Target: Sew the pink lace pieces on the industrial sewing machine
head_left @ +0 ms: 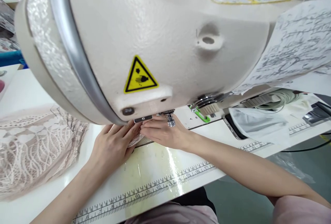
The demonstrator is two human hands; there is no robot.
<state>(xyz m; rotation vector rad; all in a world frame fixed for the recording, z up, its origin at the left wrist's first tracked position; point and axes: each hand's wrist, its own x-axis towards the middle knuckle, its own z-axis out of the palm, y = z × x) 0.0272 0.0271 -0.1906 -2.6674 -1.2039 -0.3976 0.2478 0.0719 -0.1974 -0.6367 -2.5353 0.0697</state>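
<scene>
A white sewing machine (165, 51) fills the upper view, and both hands work under its head. My left hand (112, 144) lies with fingers stretched out on a small piece of lace fabric (136, 140); its fingertips are partly hidden. My right hand (165, 132) is closed, its fingers curled together at the right edge of that fabric, by the metal needle-side parts (170, 119). The needle itself is hidden behind the machine head. To the left of my left hand lies a larger beige and white lace piece (41, 148).
A printed ruler scale (144, 191) runs along the white table's front edge. Right of the machine lie a phone (234, 127), a white cloth (258, 122), a coil of pale cord (279, 100) and a green item (203, 116). A patterned paper or cloth (297, 41) hangs over the machine's right side.
</scene>
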